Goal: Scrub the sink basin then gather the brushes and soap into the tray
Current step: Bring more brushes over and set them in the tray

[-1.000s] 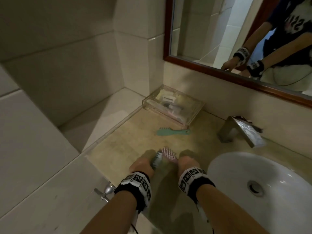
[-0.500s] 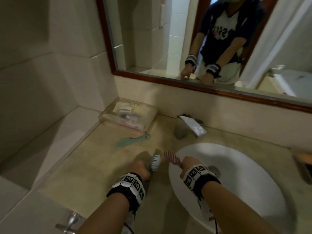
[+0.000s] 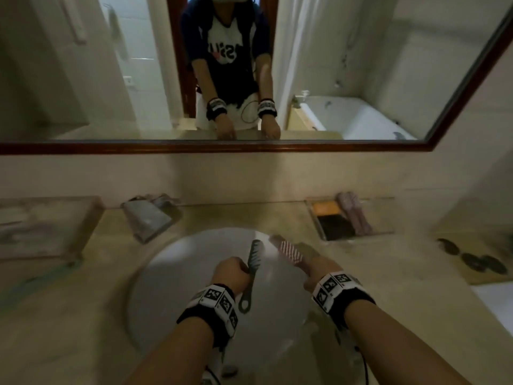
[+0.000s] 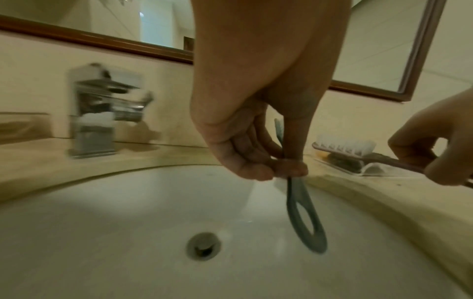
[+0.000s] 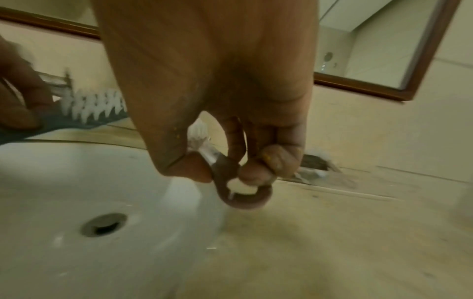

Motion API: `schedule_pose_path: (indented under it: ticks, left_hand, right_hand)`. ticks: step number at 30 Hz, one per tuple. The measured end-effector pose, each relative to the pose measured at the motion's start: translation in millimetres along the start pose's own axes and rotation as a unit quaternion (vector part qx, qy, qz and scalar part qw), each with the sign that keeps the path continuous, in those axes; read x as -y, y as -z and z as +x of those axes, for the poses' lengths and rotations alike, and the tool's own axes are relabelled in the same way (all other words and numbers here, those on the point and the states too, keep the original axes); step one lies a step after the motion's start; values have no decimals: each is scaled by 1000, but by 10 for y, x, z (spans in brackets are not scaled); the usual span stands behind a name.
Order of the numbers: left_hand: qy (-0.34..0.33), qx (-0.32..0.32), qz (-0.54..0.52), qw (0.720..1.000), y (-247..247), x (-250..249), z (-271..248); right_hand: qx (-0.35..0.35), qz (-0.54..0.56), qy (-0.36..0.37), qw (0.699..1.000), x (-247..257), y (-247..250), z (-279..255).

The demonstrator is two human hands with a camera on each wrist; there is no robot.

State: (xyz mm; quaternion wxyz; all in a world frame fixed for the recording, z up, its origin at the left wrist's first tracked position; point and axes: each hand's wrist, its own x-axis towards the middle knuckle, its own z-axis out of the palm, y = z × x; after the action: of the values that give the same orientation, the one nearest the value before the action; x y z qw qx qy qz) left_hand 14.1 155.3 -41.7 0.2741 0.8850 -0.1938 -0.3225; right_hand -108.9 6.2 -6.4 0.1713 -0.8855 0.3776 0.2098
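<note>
Two brushes up, over the basin (image 3: 172,276): my left hand (image 3: 230,273) grips the green brush (image 3: 254,259), right hand (image 3: 322,266) the pink brush (image 3: 288,252). Scrubbing looks about to start; next, bristles down onto porcelain. Tray (image 3: 385,218) at 2 o'clock.

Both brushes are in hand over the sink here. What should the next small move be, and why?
Probably lower the bristles onto the basin wall and start scrubbing. The left hand grips the green brush, the right hand grips the pink brush, and both are held above the white sink basin, not touching it.
</note>
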Motion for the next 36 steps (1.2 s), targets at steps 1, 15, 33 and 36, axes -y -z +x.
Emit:
schedule_pose_path:
  ticks: [1,15,33,36]
  left_hand:
    - [-12,-8,-9,1000,-111,-188,65]
    - [-100,-48,-73,991,-1148,-2520,921]
    - [85,28,-154,984,-1676,-2838,2050]
    - [107,19,-122,987,-1662,-2944,2002]
  right_hand:
    - [-15,13,-4,1000,-200,85,56]
    - [-117,155,-100,976,-2133,1276,1098]
    - [-62,181,-64,979,-2243,1197,2231]
    - [-59,160,-67,983,-2245,1199,2198]
